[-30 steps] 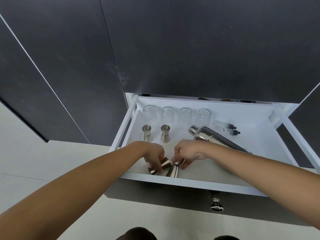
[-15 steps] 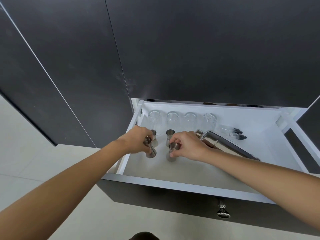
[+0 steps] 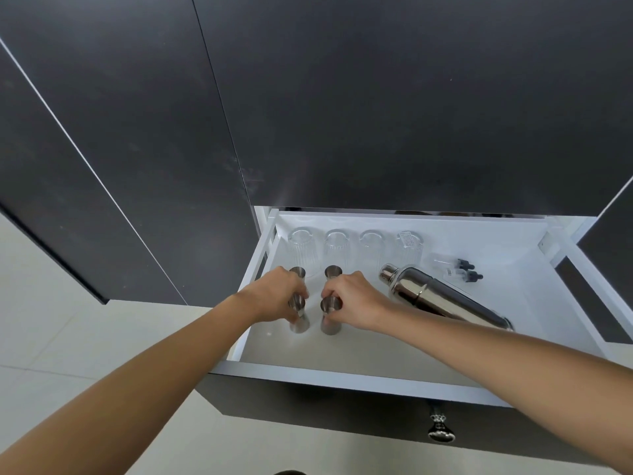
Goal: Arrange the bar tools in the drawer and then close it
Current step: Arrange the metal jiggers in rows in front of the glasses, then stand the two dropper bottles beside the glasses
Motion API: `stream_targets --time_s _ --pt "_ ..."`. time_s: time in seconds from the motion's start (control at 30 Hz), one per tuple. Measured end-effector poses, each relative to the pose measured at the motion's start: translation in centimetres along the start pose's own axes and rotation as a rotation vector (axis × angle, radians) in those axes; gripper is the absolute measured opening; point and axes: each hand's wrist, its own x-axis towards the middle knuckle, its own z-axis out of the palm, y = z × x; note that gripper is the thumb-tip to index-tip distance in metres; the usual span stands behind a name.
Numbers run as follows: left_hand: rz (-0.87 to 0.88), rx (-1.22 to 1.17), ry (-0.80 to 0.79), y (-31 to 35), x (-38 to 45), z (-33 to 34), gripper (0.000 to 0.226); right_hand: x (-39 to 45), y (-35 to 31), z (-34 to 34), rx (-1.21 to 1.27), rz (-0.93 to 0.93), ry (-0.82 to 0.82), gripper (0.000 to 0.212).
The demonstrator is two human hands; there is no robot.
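In the open drawer, left of the shaker, the left hand grips one jigger, the right hand another.

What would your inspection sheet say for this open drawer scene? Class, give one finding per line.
Surface: white drawer pulled open, floor mostly bare.
Job's things: four jiggers, two held upright in front, two behind; cocktail shaker lying on its side.
Clutter: four ribbed glasses along the back; two dropper bottles.
Grippers: left hand and right hand each grip a front jigger.
Cables: nothing seen.
Surroundings: dark cabinet panels, pale tiled floor, drawer knob.
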Motion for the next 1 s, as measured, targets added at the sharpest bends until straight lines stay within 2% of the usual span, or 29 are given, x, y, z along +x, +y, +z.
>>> stream_targets --time_s 0.23,0.3,0.4,0.47,0.57,0.7,0.8,0.9,1.0 --pt "-0.021 0.095 -0.052 1.4 -0.9 -2.3 0.058 -1.0 0.3 -1.3 0.028 -0.012 -0.023 0.059" --pt "-0.029 0.113 0.006 2.6 -0.9 -4.5 0.058 -1.7 0.5 -3.3 0.06 -0.03 0.033 0.051" --pt "0.047 0.107 0.179 5.8 0.2 -7.4 0.049 -3.0 2.7 -7.2 0.125 0.006 0.212 0.029" --pt "0.158 0.08 0.259 8.6 1.8 -7.9 0.042 -3.9 6.0 -9.5 0.093 0.083 0.321 0.015" --pt "0.298 0.028 0.233 12.8 5.1 -6.5 0.038 -5.4 12.0 -12.0 0.029 0.3 0.394 0.013" --pt "0.331 -0.036 0.153 17.8 10.7 -3.3 0.04 -6.9 18.2 -12.6 -0.054 0.506 0.261 0.019" --pt "0.301 -0.052 0.112 20.5 14.0 -1.3 0.046 -7.2 20.1 -12.2 -0.013 0.49 0.165 0.031" --pt "0.287 -0.004 0.066 22.2 16.7 0.0 0.048 -6.3 21.0 -11.7 -0.098 0.47 0.074 0.041" --pt "0.27 0.063 0.043 23.1 18.8 0.8 0.046 -5.3 21.7 -11.3 -0.146 0.485 0.07 0.036"
